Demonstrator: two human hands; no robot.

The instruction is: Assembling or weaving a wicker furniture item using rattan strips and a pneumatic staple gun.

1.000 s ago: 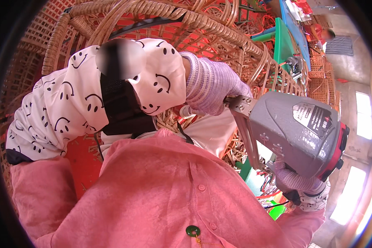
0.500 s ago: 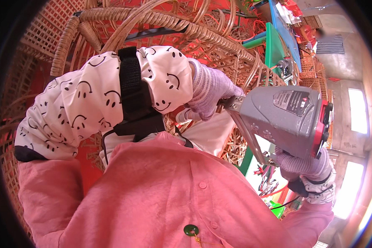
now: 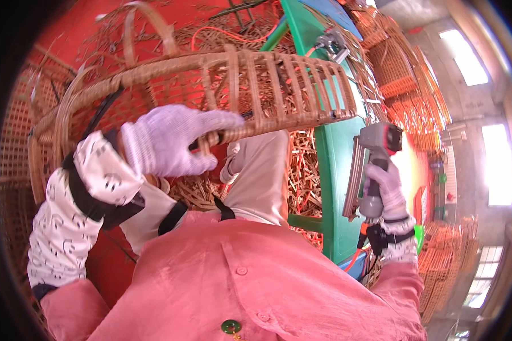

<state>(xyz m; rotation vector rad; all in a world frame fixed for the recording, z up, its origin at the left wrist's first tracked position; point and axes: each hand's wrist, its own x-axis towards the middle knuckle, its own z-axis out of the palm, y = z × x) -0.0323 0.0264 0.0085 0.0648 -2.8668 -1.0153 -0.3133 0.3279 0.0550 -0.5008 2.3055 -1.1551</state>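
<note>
My left hand, in a pale lilac knit glove, closes round the near rim of a woven wicker piece. The thumb is under the rim and the fingers are over it. The piece has a wrapped edge and an open lattice side, and it stretches across my lap. Off to the right, apart from the wicker, my gloved right hand grips the handle of a grey staple gun. Its long magazine lies toward the table, and an orange hose meets its lower end.
A green table with a metal tool on it stands right of my legs. Cane scraps litter the red floor. Stacked woven baskets stand beyond the table, and lattice panels are at the far left.
The staple gun has moved away to the right with my right hand. My left hand has moved left, off the gun's front area, onto the wicker rim. The wicker piece has shifted nearer.
</note>
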